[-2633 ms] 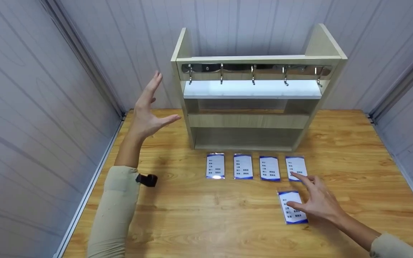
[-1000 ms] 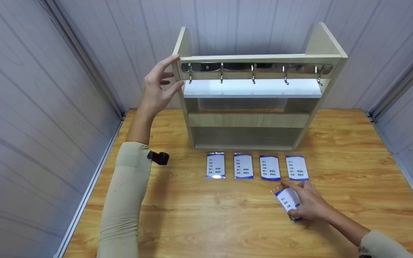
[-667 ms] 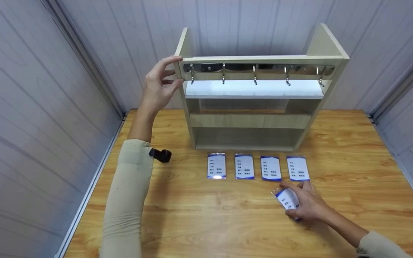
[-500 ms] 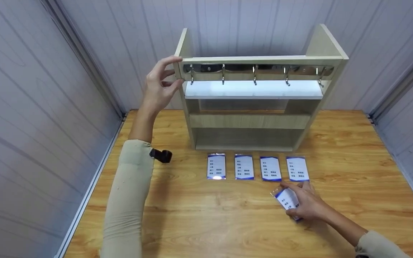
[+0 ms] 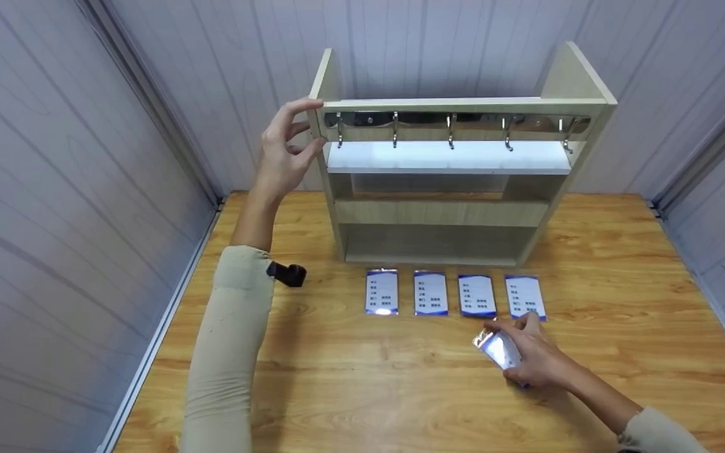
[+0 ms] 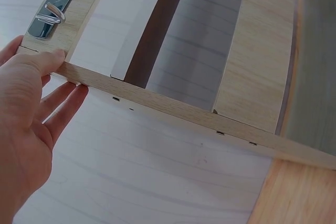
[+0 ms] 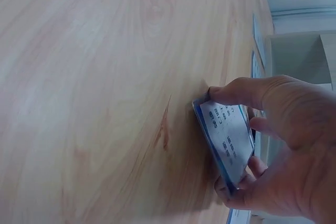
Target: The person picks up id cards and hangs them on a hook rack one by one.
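My left hand (image 5: 284,151) grips the left side panel of the wooden shelf unit (image 5: 441,212) near its top front corner. In the left wrist view the thumb of the left hand (image 6: 26,103) lies on the front face and the fingers are round the panel's outer side. My right hand (image 5: 535,355) pinches a white and blue card (image 5: 500,350) in a clear sleeve by its edges. The right wrist view shows this card (image 7: 228,137) tilted between thumb and fingers of the right hand (image 7: 294,145), close above the wooden surface. Part of the card is behind the hand.
Several similar cards (image 5: 430,294) lie in a row in front of the shelf. A metal rail (image 5: 425,119) with several hooks runs across the shelf's upper front. Pale panel walls (image 5: 85,189) stand at the left, back and right of the wooden surface (image 5: 362,377).
My left hand has moved from beside the shelf onto its side panel. My right hand has taken hold of the lower card, which has turned and lately tilted, its surface now catching a glare.
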Demonstrator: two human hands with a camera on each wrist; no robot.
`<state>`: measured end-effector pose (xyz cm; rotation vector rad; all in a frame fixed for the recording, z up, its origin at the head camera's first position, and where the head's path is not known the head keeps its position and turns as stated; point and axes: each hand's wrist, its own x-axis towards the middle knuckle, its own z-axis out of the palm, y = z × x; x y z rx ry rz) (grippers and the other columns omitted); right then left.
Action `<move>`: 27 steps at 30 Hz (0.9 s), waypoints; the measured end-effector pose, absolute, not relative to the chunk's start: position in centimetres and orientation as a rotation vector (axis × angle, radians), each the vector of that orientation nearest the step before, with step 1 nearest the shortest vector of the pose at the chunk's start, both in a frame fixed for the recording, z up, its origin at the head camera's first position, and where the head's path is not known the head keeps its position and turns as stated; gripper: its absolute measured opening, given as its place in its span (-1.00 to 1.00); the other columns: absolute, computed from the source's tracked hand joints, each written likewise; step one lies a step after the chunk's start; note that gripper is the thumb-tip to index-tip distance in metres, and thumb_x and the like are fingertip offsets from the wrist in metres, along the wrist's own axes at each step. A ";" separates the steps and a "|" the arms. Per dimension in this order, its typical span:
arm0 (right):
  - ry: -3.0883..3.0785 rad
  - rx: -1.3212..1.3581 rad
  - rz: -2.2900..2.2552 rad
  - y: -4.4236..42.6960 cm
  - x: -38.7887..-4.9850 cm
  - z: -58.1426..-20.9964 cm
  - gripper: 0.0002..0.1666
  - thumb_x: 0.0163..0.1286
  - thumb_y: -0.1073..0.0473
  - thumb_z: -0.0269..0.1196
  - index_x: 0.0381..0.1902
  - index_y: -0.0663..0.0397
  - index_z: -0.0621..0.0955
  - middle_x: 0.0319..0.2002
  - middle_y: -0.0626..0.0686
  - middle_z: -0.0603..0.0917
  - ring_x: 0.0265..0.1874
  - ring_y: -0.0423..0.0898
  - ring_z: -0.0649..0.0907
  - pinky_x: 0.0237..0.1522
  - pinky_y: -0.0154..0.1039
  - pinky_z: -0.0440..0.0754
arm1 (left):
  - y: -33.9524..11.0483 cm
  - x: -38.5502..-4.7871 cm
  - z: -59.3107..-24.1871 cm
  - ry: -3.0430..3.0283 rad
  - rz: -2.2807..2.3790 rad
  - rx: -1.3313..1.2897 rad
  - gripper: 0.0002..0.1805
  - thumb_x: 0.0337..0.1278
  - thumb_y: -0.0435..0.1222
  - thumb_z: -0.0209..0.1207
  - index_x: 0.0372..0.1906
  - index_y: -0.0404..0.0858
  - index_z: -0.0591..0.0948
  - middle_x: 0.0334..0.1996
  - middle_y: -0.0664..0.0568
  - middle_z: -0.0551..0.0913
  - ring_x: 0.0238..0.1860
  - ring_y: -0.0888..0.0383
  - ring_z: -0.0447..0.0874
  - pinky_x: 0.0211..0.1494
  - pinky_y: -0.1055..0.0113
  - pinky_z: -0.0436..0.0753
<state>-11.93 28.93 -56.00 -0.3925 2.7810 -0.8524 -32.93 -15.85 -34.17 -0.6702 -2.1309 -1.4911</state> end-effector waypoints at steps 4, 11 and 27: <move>2.803 -0.436 -0.823 28.7 -11.8 -56.2 0.18 -0.18 0.41 0.62 0.54 -0.02 0.59 0.12 0.25 0.44 -0.01 0.05 0.45 -0.12 -0.31 0.44 | -15.9 -32.8 -34.2 -2.131 -1.489 -0.678 -0.42 0.46 -0.57 0.33 0.50 -0.30 0.57 0.59 -0.13 0.56 0.40 -0.13 0.80 0.06 0.46 0.90; 2.868 -0.516 -0.744 28.6 -11.6 -56.8 0.30 -0.24 0.37 0.59 0.61 0.08 0.45 0.17 0.16 0.58 0.06 -0.01 0.49 -0.07 -0.26 0.49 | -16.0 -32.8 -34.2 -2.127 -1.472 -0.676 -0.43 0.47 -0.56 0.32 0.50 -0.30 0.57 0.58 -0.14 0.57 0.40 -0.14 0.80 0.10 0.34 0.93; 2.864 -0.695 -0.829 29.5 -12.0 -55.8 0.23 -0.19 0.36 0.62 0.56 0.15 0.45 0.03 0.13 0.54 -0.20 -0.21 0.49 -0.29 -0.44 0.58 | -15.7 -32.9 -33.9 -2.141 -1.488 -0.636 -0.44 0.44 -0.57 0.33 0.46 -0.28 0.59 0.55 -0.10 0.60 0.38 -0.13 0.81 0.20 0.04 0.96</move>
